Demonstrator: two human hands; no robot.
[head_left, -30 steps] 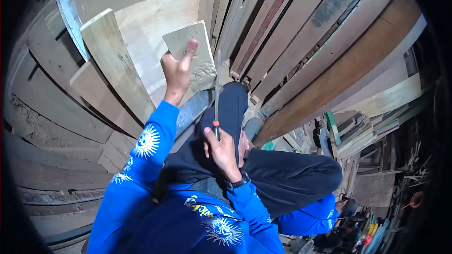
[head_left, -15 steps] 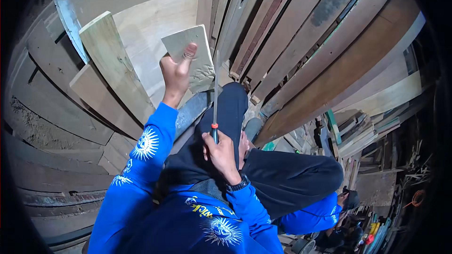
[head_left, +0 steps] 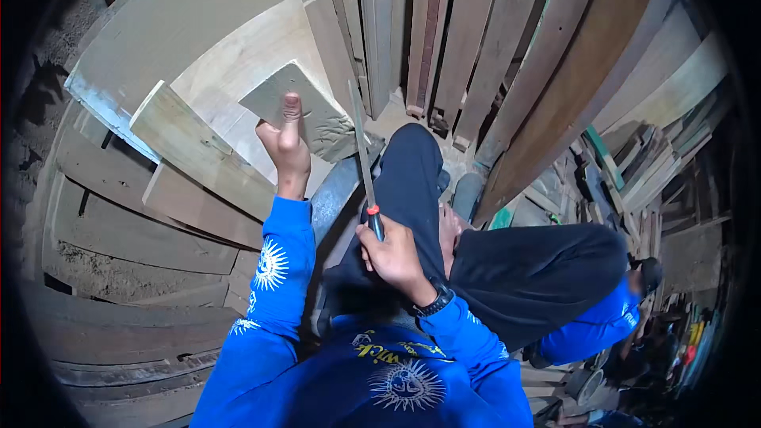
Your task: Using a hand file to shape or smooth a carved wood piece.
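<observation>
My left hand (head_left: pixel 287 147) grips a thin, squarish wooden board (head_left: pixel 319 111), its thumb lying across the upper face. Carved wavy relief marks that face near the corner on the right. My right hand (head_left: pixel 395 254) is wrapped round the dark handle of a file (head_left: pixel 361 147), with a red collar where the handle meets the long, narrow metal blade. The blade points up and away from me, close by the carved edge of the board; whether they touch I cannot tell. The fingers of my left hand are hidden under the board.
Long planks (head_left: pixel 468 40) lean at the far side and right. Pale boards (head_left: pixel 202 147) stand on the left. My bent legs (head_left: pixel 412 182) in dark trousers lie below the work. Wood offcuts (head_left: pixel 646 154) are heaped at right, near another person in a blue top (head_left: pixel 590 321).
The view has turned, so the surroundings appear shifted. The board has come slightly nearer and left in the picture, and the file leans more to the left. Both grips stay the same.
</observation>
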